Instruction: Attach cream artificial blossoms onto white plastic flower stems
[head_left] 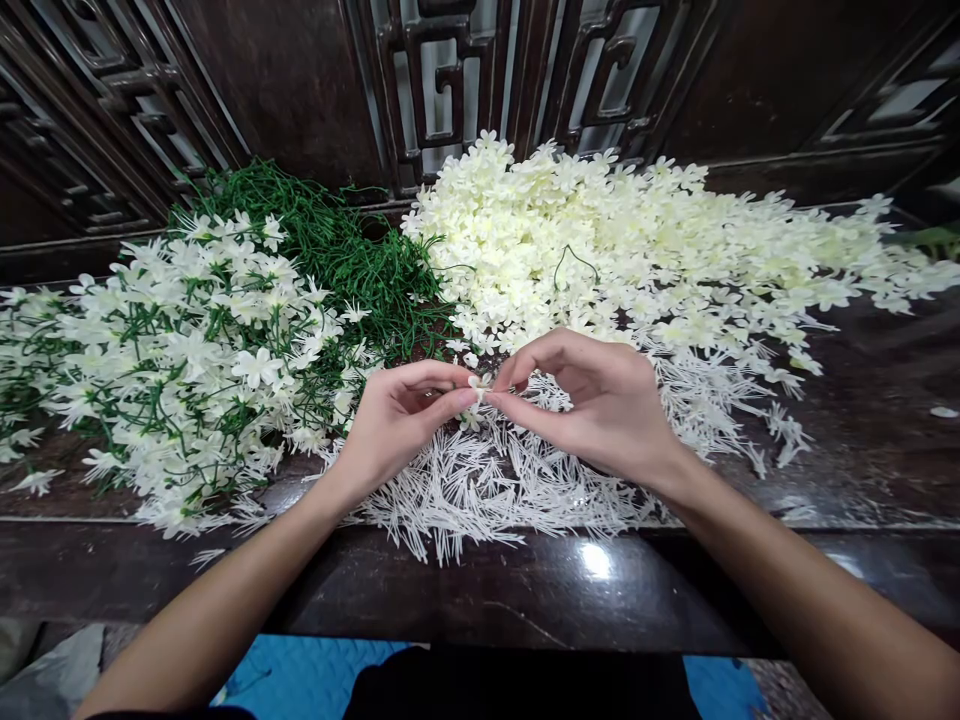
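A small white artificial flower (480, 384) is being held over the middle of a dark, polished wooden bench (525, 595), pinched from both sides between thumb and fingers. By the left hand (397, 415) its left edge is being gripped narrowly; by the right hand (604, 405) its right side is being pinched, though the exact part cannot be told. Beneath the hands, the bench is being covered by a layer of slender white spiky pieces (480, 495). To the left, a mound of white flowers with green stems (202, 370) is lying near a tangled heap of thin green stems (315, 230). Behind the right hand, a heap of pale yellowish-white blossoms (555, 240) is being spread rightward.
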